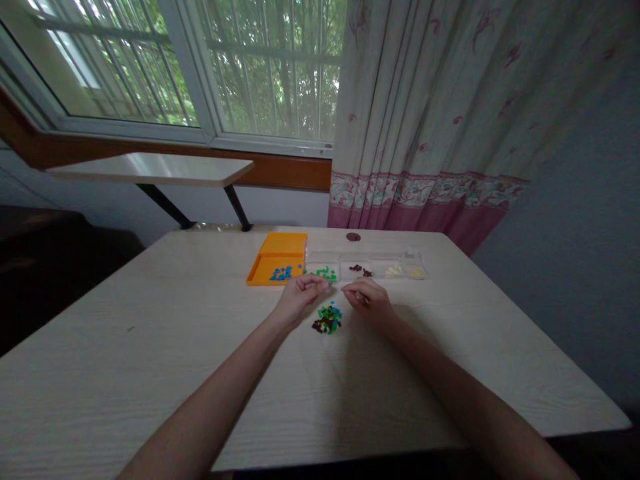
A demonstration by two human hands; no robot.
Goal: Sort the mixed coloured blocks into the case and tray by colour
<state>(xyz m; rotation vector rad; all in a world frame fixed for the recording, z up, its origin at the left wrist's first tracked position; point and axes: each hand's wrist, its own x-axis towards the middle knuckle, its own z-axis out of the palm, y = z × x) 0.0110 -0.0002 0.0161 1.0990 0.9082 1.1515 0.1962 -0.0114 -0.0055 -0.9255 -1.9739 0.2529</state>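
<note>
My left hand (304, 293) is pinched closed just in front of the green pieces (325, 273), which lie in a clear compartment. Its fingertips seem to meet on something too small to make out. Close by on the right, my right hand (367, 297) is also closed, thumb and finger together; whatever it pinches is hidden. Between and below the hands, a mixed pile of small green, brown and blue pieces (328, 319) rests on the table. Blue pieces (283, 273) lie in the open orange box (254, 271). Farther right are dark brown pieces (360, 269) and pale yellow pieces (394, 271) in clear compartments.
The clear divided tray (346, 256) stands against the orange box on a pale wooden table (200, 373). A round brown disc (353, 237) lies behind it. At the back left, a raised white shelf (155, 170) stands on dark legs, near the window and curtain (425, 120).
</note>
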